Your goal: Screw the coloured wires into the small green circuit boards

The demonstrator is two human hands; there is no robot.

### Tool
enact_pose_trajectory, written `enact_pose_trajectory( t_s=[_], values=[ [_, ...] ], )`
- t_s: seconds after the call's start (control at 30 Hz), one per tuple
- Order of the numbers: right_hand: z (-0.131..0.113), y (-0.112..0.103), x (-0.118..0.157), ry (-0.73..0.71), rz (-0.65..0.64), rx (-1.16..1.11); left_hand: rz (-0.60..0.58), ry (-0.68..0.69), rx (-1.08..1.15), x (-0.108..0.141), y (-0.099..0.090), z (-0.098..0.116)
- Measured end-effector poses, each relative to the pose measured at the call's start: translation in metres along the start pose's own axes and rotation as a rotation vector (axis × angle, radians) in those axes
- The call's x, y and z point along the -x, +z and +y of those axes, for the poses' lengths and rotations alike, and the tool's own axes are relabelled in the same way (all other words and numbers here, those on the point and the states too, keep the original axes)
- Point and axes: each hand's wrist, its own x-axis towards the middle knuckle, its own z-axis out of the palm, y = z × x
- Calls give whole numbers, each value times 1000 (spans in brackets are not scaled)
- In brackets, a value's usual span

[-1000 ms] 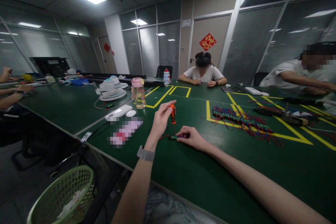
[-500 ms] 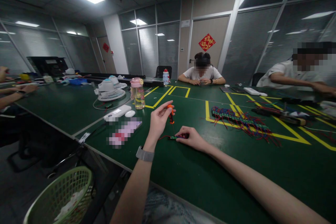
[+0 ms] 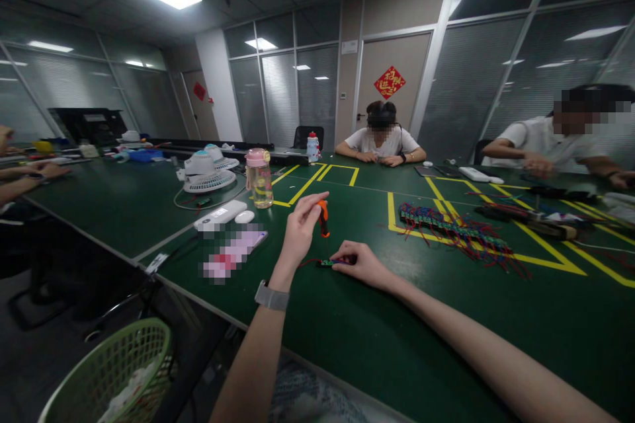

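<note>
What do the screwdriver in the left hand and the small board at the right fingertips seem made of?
Screwdriver: handle probably smooth moulded plastic, given its bright orange and dark sections; the thin shaft likely metal, too fine to confirm. Board: likely rigid circuit laminate, from its flat green strip; finish unclear.

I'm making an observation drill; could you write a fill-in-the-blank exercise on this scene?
1. The left hand holds a black and ____ screwdriver.
2. The right hand holds one end of a small ____ circuit board.
3. The clear bottle has a ____ lid.
4. The basket is on the person's ____ side.

Missing words: orange; green; pink; left.
</note>
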Motion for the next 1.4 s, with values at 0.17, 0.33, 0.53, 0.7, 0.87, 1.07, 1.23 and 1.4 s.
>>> enact_pose_trajectory(
  t_s=[0.17, 0.33, 0.53, 0.7, 0.87, 1.07, 1.23, 1.4],
  values=[
    [-1, 0, 0, -5, -5, 7, -15, -61, 65, 0, 1, 0],
    [-2, 0, 0, 0, 1, 5, -12, -5, -6, 0, 0, 0],
    [1, 0, 0, -2, -2, 4, -7, -41, 31, 0, 0, -2],
    [3, 1, 0, -11, 6, -7, -20, 9, 6, 0, -1, -4],
    [3, 1, -1, -20, 1, -2, -107, -67, 144, 0, 0, -4],
    [2, 0, 0, -20, -4, -1, -19, 30, -12, 0, -1, -2],
    [1, 0, 0, 0, -4, -6, -57, -19, 90, 0, -1, -3],
    [1, 0, 0, -3, -4, 2, 27, 50, -60, 0, -1, -2]
  ],
)
